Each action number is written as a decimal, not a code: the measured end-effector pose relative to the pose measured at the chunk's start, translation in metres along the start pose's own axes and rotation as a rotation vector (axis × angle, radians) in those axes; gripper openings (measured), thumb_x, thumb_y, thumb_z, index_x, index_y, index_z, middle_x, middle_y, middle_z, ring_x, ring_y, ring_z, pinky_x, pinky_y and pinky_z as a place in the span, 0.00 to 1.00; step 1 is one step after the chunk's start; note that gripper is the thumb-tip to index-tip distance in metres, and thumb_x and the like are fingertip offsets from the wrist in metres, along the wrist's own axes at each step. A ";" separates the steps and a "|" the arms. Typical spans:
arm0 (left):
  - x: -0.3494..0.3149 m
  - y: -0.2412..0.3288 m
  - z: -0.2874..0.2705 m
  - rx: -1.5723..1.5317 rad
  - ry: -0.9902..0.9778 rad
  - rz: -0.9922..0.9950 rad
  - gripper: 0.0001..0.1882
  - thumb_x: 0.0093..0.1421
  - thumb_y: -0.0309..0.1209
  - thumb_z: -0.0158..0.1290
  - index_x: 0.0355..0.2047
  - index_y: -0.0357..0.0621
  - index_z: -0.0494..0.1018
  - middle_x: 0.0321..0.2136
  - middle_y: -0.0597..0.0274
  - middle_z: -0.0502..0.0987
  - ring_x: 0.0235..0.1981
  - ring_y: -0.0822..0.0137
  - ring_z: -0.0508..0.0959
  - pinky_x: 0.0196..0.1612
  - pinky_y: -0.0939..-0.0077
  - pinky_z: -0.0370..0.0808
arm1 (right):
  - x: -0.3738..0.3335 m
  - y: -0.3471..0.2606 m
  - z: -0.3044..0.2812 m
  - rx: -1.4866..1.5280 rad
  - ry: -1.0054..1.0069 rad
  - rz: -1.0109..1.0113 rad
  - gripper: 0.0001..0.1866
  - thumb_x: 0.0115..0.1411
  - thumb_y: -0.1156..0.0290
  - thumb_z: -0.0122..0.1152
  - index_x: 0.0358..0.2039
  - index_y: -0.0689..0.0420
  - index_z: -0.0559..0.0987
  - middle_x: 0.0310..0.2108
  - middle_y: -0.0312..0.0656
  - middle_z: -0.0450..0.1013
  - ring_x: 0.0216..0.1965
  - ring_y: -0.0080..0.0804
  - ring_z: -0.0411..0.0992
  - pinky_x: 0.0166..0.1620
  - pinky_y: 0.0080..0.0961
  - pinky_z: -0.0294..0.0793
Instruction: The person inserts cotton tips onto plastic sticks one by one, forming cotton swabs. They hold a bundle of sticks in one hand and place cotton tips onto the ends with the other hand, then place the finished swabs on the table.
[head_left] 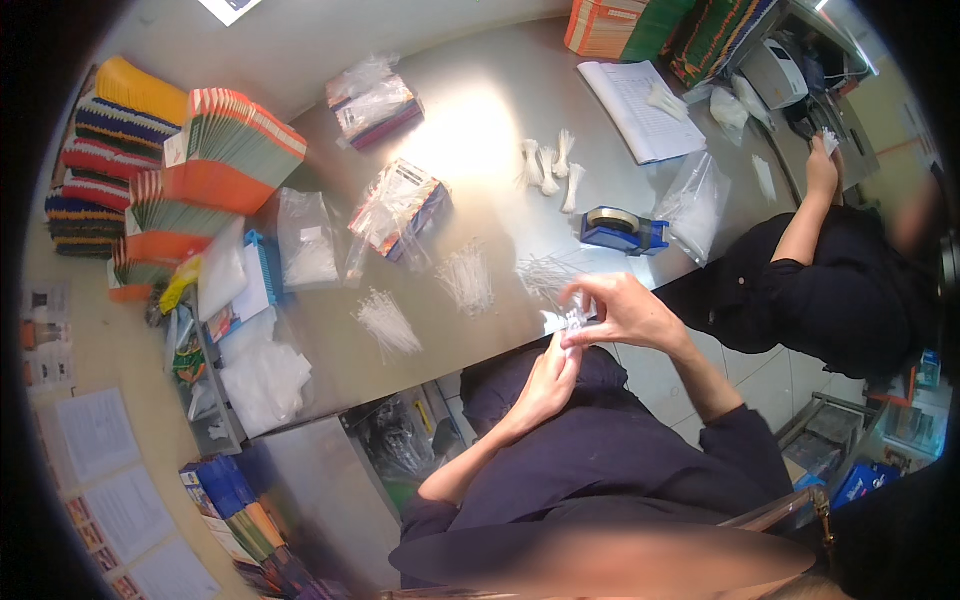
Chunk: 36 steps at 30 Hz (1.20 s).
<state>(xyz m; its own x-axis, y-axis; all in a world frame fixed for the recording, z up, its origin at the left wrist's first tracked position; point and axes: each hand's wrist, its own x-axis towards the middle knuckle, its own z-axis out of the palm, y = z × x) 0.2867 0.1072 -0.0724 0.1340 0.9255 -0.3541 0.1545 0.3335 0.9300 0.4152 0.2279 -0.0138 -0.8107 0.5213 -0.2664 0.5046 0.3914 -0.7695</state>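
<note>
At the table's near edge, my left hand grips a small bunch of thin white cable ties upright in its fingers. My right hand curls around the top of the same bunch, thumb and index finger touching it. Just beyond my hands lies a loose pile of cable ties. Two more loose piles, a middle one and a left one, are spread on the metal table. Farther back stand several bound bundles of the same ties.
A blue tape dispenser sits right of the piles, beside a clear plastic bag. Bagged card packs lie left of centre. Stacked folded cards fill the left end. An open notebook lies behind. At right, a co-worker's hand holds something white.
</note>
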 end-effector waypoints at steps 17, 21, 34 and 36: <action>-0.008 0.074 -0.040 -0.700 0.092 0.233 0.10 0.67 0.35 0.35 0.42 0.41 0.58 0.19 0.72 0.60 0.15 0.84 0.55 0.16 0.90 0.52 | -0.001 -0.036 0.010 0.935 0.449 -0.236 0.13 0.55 0.73 0.60 0.41 0.63 0.75 0.32 0.38 0.75 0.34 0.19 0.72 0.40 0.17 0.71; -0.016 0.096 -0.038 -0.679 0.146 0.282 0.10 0.67 0.33 0.37 0.43 0.41 0.61 0.18 0.75 0.58 0.14 0.85 0.54 0.15 0.89 0.51 | -0.002 -0.053 0.007 0.896 0.561 -0.293 0.09 0.54 0.77 0.61 0.36 0.64 0.77 0.29 0.39 0.75 0.31 0.19 0.72 0.38 0.16 0.71; -0.029 0.101 -0.030 -0.695 0.220 0.333 0.08 0.66 0.30 0.38 0.43 0.42 0.59 0.17 0.75 0.58 0.14 0.85 0.53 0.15 0.89 0.49 | -0.007 -0.071 0.005 1.056 0.531 -0.277 0.12 0.53 0.77 0.62 0.38 0.66 0.76 0.28 0.38 0.75 0.28 0.15 0.70 0.32 0.12 0.69; -0.031 0.101 -0.028 -0.692 0.238 0.331 0.08 0.65 0.30 0.39 0.43 0.43 0.59 0.17 0.75 0.58 0.14 0.85 0.53 0.15 0.89 0.49 | -0.008 -0.071 0.004 1.031 0.532 -0.309 0.11 0.53 0.77 0.61 0.37 0.66 0.76 0.28 0.38 0.75 0.28 0.14 0.70 0.32 0.12 0.69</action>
<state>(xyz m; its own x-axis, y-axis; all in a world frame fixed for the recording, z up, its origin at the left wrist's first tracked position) 0.2703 0.1172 0.0356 -0.1574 0.9833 -0.0918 -0.5090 -0.0011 0.8608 0.3846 0.1927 0.0401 -0.5090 0.8552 0.0979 -0.3621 -0.1096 -0.9257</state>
